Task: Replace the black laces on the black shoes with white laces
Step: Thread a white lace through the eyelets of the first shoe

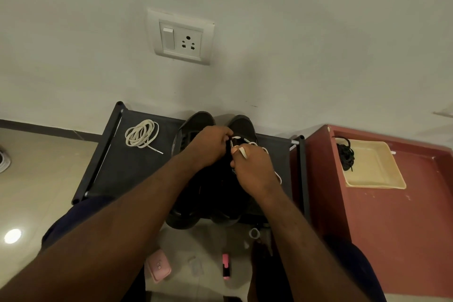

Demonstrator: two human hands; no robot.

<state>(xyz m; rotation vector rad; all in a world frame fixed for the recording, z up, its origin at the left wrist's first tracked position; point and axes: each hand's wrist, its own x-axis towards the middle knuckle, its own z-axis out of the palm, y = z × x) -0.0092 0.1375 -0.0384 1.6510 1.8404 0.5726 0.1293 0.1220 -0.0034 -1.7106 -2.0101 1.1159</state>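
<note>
- The left-hand shoe [197, 120] and the right-hand shoe [242, 122], both black, stand side by side on the dark fabric top of a rack [127, 167], toes toward the wall.
- The left hand [210, 147] reaches across the left-hand shoe to the lacing of the right-hand shoe. Its grip is clamped there, fingers curled tight on the shoe's dark upper, though what lies under the fingertips is hidden.
- The right hand [255, 169] sits just beside it over the same shoe. Its grip is together on a white lace [242, 152], whose flat end sticks up between thumb and forefinger.
- That lace shows as short white bars across the shoe just ahead of the fingertips, and a loop of it hangs out beyond the right hand toward the rack's right rail.
- A coiled white lace [142, 133] lies on the left part of the rack, well apart from the shoes, with 1 tip trailing toward them.
- The black laces [345, 155] lie bunched in the far left corner of a cream tray [375, 169].
- The tray rests on a red-brown desk [404, 216] just right of the rack.
- A wall socket [182, 37] with 1 switch sits on the wall above the rack.
- On the floor [36, 191] between the forearms lie a pink case [159, 267] and a small pink-and-black item [226, 266], blurred.
</note>
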